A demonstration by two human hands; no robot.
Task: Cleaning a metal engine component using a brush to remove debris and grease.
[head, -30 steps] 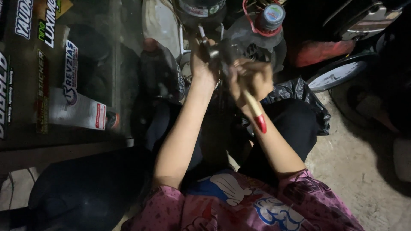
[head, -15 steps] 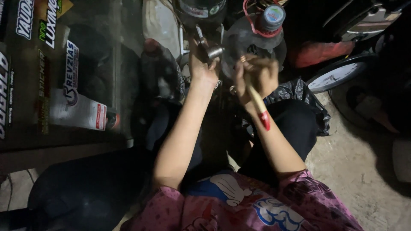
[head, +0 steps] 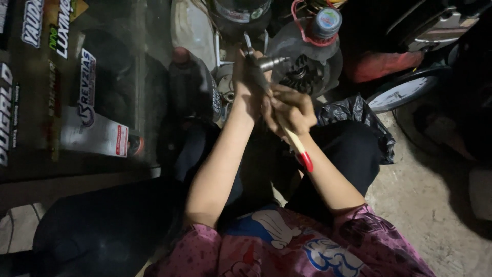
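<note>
My left hand (head: 249, 84) is raised and grips a small metal part (head: 270, 63) with a grey cylindrical end that sticks out to the right. My right hand (head: 291, 109) sits just below and right of it, closed on a tool with a pale yellow handle and a red tip (head: 299, 149) that runs down along my forearm. The tool's working end is hidden between the two hands. Both hands touch each other over my lap, which is in dark trousers.
A clear plastic jug with a blue cap and red ring (head: 319, 36) stands behind the hands. A dark bottle (head: 193, 84) is at the left. A glass cabinet with stickers and a white box (head: 92, 134) fills the left. A black plastic bag (head: 356, 120) and a white disc (head: 400, 93) lie on the concrete floor at right.
Both hands have shifted slightly and the left hand has lifted the metal part a bit higher. The right hand has kept its hold on the yellow-handled tool.
</note>
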